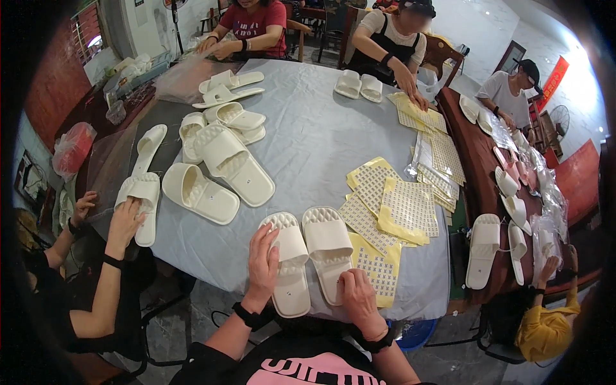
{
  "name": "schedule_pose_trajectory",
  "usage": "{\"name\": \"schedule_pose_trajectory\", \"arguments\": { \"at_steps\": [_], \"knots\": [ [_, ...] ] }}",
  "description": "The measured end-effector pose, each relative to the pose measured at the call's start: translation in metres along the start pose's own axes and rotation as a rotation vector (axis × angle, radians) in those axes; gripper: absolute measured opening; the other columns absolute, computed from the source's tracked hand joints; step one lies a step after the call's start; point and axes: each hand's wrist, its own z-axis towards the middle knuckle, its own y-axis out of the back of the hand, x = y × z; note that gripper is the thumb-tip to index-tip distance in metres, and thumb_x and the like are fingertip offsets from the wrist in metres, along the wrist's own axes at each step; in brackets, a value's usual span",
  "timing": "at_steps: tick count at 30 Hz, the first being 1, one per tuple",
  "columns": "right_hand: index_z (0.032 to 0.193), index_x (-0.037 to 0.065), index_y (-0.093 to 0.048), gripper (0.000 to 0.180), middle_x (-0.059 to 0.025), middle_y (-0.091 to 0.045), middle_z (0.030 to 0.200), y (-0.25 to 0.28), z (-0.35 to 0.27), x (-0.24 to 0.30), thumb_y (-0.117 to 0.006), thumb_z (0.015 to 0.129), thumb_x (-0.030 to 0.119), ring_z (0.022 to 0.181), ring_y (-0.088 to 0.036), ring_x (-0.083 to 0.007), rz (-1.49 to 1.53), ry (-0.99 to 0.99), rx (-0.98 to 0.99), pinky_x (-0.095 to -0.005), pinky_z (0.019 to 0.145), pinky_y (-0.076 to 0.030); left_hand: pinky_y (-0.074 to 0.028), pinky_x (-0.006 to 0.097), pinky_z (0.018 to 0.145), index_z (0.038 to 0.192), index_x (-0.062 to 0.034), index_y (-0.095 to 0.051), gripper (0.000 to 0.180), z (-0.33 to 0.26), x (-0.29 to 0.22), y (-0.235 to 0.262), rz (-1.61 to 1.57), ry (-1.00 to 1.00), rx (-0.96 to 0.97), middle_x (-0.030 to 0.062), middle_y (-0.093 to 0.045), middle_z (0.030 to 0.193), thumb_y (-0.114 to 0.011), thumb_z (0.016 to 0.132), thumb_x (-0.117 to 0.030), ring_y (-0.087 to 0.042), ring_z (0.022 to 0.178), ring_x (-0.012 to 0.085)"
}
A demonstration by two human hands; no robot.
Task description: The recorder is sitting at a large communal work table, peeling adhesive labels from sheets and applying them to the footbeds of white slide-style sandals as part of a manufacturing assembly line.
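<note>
Grey cloth table point(321, 135), 2 hands (L point(264, 256), R point(357, 294)) on ribbed foam slippers point(309, 256)

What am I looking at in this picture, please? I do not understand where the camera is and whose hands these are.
The camera sits on a person's head and looks down, so the picture bends at its rim. The two forearms from the lower edge are that person's own. The left hand rests on the left slipper of a white pair; the right hand touches the heel of the right slipper. Both lie on a round table under a grey cloth. Beside them are yellow sticker sheets, and more white slippers lie further left. The other hands around the table belong to co-workers.
</note>
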Motion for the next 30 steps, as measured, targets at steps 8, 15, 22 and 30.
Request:
{"name": "schedule_pose_trajectory", "arguments": {
  "at_steps": [8,15,22,30],
  "knots": [
    [0.101,0.003,-0.058,0.016,-0.0154,-0.058,0.096,0.005,0.001,-0.003,-0.065,0.087,0.0,0.089,-0.06,-0.0349,0.118,0.004,-0.04,-0.0422,0.078,-0.051,-0.035,0.046,0.114,0.133,0.001,-0.057,0.036,0.001,-0.001,0.001,0.007,0.004,0.007,0.0205,-0.052,0.141,-0.048,0.101,-0.013,-0.045,0.134,0.0387],
    [0.098,0.002,-0.058,0.016,-0.0144,-0.058,0.094,0.005,0.002,-0.004,-0.066,0.084,0.0,0.089,-0.061,-0.0322,-0.008,0.09,0.01,-0.0401,0.077,-0.052,-0.035,0.046,0.114,0.133,-0.0002,-0.057,0.036,0.0,-0.001,0.001,0.014,0.01,0.006,0.0202,-0.052,0.141,-0.048,0.1,-0.012,-0.046,0.134,0.0388],
    [0.09,0.002,-0.054,0.015,-0.0139,-0.055,0.087,0.005,0.01,-0.009,-0.066,0.081,-0.001,0.082,-0.059,-0.0314,-0.011,0.13,0.064,-0.0397,0.072,-0.051,-0.036,0.046,0.113,0.133,0.0004,-0.057,0.036,0.0,0.0,0.001,0.024,0.008,0.003,0.0205,-0.053,0.14,-0.048,0.1,-0.012,-0.046,0.133,0.0394],
    [0.094,0.002,-0.053,0.02,-0.0147,-0.056,0.089,0.003,0.006,-0.012,-0.066,0.079,-0.003,0.083,-0.06,-0.0321,0.077,0.095,0.013,-0.0391,0.072,-0.051,-0.036,0.046,0.113,0.132,0.0011,-0.057,0.035,0.0,0.0,0.0,0.025,0.012,0.0,0.0208,-0.053,0.14,-0.048,0.101,-0.013,-0.047,0.133,0.0395]
  ]
}}
